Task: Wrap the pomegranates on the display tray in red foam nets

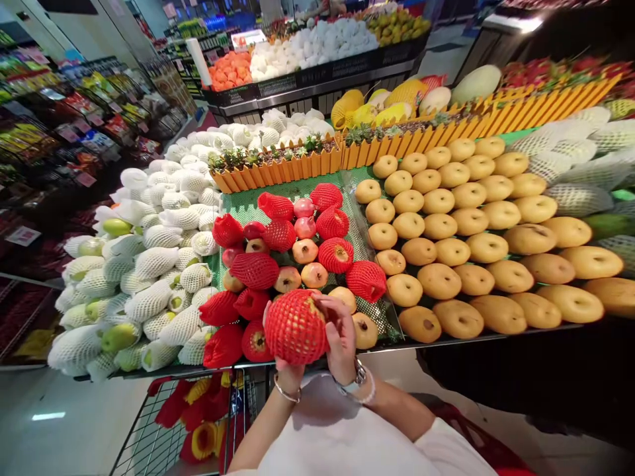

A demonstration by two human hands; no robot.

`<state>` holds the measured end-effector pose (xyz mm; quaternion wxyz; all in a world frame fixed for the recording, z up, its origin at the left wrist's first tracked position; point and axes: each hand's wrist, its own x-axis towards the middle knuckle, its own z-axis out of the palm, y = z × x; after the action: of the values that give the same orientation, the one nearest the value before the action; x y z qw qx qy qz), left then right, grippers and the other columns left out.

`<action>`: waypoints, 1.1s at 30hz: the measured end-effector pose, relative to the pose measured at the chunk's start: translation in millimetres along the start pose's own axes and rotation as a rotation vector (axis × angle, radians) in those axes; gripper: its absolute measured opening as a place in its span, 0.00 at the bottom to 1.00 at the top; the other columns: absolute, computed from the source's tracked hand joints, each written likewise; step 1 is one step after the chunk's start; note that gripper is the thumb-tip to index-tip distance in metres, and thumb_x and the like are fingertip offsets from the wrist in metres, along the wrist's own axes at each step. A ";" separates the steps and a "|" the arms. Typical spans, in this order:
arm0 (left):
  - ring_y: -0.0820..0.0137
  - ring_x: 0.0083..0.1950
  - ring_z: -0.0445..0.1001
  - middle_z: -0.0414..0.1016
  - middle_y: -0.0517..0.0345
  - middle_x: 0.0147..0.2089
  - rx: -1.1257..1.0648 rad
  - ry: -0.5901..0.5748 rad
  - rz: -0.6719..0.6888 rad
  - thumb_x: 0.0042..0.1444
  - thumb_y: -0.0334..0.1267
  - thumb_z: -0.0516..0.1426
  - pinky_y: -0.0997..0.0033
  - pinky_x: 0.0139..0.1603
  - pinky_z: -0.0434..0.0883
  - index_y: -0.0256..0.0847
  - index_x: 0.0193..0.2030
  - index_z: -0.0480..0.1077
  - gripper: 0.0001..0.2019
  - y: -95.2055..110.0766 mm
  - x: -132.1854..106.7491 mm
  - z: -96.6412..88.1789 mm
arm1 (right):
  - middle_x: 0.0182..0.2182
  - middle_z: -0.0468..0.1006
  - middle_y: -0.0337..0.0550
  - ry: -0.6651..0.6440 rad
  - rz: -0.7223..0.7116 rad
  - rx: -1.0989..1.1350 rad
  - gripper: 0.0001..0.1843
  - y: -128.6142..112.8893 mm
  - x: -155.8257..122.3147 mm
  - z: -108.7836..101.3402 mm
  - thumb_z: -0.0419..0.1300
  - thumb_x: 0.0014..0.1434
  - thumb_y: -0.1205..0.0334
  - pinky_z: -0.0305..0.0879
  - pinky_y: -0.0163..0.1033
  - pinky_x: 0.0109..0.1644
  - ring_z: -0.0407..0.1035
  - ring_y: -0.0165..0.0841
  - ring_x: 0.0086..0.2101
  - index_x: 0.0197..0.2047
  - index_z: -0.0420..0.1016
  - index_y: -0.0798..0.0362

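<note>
In my grip I'm holding a red-netted pomegranate [294, 330], left hand [289, 372] supporting beneath, right hand [342, 337] curling around its side; light, even pressure should be sparing its foam net [282, 340]. Bare pomegranates [314, 276] are lying just beyond.

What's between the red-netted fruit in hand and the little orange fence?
Head view: unwrapped pomegranates, more red-netted fruit, then green matting.

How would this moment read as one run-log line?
left hand: under red-netted pomegranate | right hand: at its right side | beyond: other pomegranates | lower left: shopping cart
</note>
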<state>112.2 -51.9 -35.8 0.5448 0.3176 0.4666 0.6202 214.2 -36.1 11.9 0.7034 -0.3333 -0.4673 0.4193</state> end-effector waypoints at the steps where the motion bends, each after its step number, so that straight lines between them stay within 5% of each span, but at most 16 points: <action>1: 0.45 0.74 0.46 0.58 0.52 0.71 -0.100 -0.002 -0.080 0.25 0.83 0.51 0.49 0.70 0.59 0.52 0.64 0.64 0.59 -1.0 -0.2 2.2 | 0.57 0.68 0.46 -0.030 -0.030 -0.082 0.16 -0.6 2.7 -5.1 0.52 0.66 0.52 0.57 0.54 0.66 0.60 0.40 0.61 0.55 0.68 0.44; 5: 0.48 0.75 0.44 0.61 0.52 0.70 -0.503 -0.036 -0.278 0.39 0.77 0.54 0.47 0.71 0.56 0.50 0.64 0.65 0.49 0.7 0.5 12.2 | 0.68 0.52 0.47 -0.105 -0.113 -0.304 0.33 -0.3 16.6 -25.6 0.47 0.63 0.35 0.39 0.64 0.70 0.40 0.48 0.69 0.64 0.60 0.43; 8: 0.51 0.75 0.44 0.62 0.51 0.69 -0.568 -0.075 -0.289 0.40 0.75 0.56 0.50 0.71 0.56 0.49 0.64 0.64 0.47 -6.6 1.8 11.0 | 0.69 0.50 0.49 -0.278 -0.136 -0.335 0.42 -0.1 26.8 -34.9 0.43 0.60 0.29 0.44 0.62 0.70 0.41 0.49 0.69 0.69 0.53 0.45; 11: 0.51 0.73 0.52 0.66 0.50 0.66 -0.459 -0.136 -0.285 0.36 0.74 0.60 0.53 0.71 0.58 0.48 0.63 0.65 0.49 -24.2 -0.4 3.1 | 0.64 0.61 0.47 -0.394 -0.177 -0.357 0.36 -1.6 32.2 -36.7 0.47 0.63 0.34 0.51 0.58 0.68 0.53 0.47 0.65 0.67 0.59 0.44; 14: 0.50 0.68 0.63 0.71 0.49 0.62 -0.245 -0.157 -0.232 0.35 0.76 0.57 0.51 0.68 0.63 0.48 0.59 0.69 0.47 -38.3 -4.5 -3.5 | 0.59 0.68 0.43 -0.349 -0.158 -0.347 0.24 -2.6 32.3 -33.6 0.47 0.67 0.45 0.54 0.54 0.66 0.61 0.42 0.60 0.62 0.67 0.42; 19: 0.52 0.61 0.71 0.75 0.50 0.57 -0.017 -0.010 -0.100 0.47 0.76 0.45 0.49 0.61 0.71 0.50 0.59 0.69 0.42 -15.8 14.4 -12.6 | 0.68 0.53 0.40 -0.434 -0.026 -0.204 0.33 3.5 28.0 -32.4 0.43 0.67 0.41 0.37 0.57 0.73 0.43 0.43 0.69 0.72 0.47 0.40; 22: 0.53 0.59 0.73 0.76 0.51 0.56 0.164 0.153 0.092 0.52 0.70 0.45 0.50 0.55 0.75 0.50 0.61 0.66 0.37 32.7 62.3 -23.3 | 0.70 0.49 0.40 -0.351 0.084 -0.109 0.33 11.6 27.4 -47.0 0.45 0.68 0.43 0.37 0.54 0.73 0.42 0.40 0.69 0.72 0.43 0.40; 26: 0.57 0.63 0.69 0.71 0.52 0.61 0.414 0.244 0.391 0.54 0.56 0.56 0.54 0.61 0.71 0.50 0.65 0.57 0.33 115.9 162.9 -27.8 | 0.63 0.64 0.45 -0.169 0.207 -0.146 0.25 22.7 28.7 -83.6 0.54 0.66 0.55 0.53 0.52 0.69 0.59 0.38 0.63 0.65 0.60 0.44; 29: 0.59 0.62 0.70 0.66 0.47 0.64 0.600 0.295 0.626 0.45 0.45 0.66 0.55 0.63 0.69 0.44 0.66 0.52 0.43 164.1 237.9 -17.1 | 0.56 0.73 0.48 -0.002 0.272 -0.172 0.20 29.1 25.5 -110.8 0.57 0.63 0.54 0.63 0.48 0.63 0.68 0.37 0.56 0.57 0.67 0.49; 33: 0.61 0.59 0.70 0.70 0.44 0.59 0.690 0.305 0.513 0.47 0.41 0.67 0.55 0.60 0.70 0.38 0.63 0.56 0.38 185.4 306.8 1.9 | 0.48 0.78 0.50 0.159 0.270 -0.246 0.20 35.2 11.6 -139.7 0.59 0.60 0.52 0.71 0.44 0.55 0.74 0.37 0.48 0.52 0.72 0.52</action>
<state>-19.2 252.1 101.2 0.1608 0.4909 0.6271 0.5830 337.7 -21.5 -61.7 0.6295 -0.5083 -0.4090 0.4220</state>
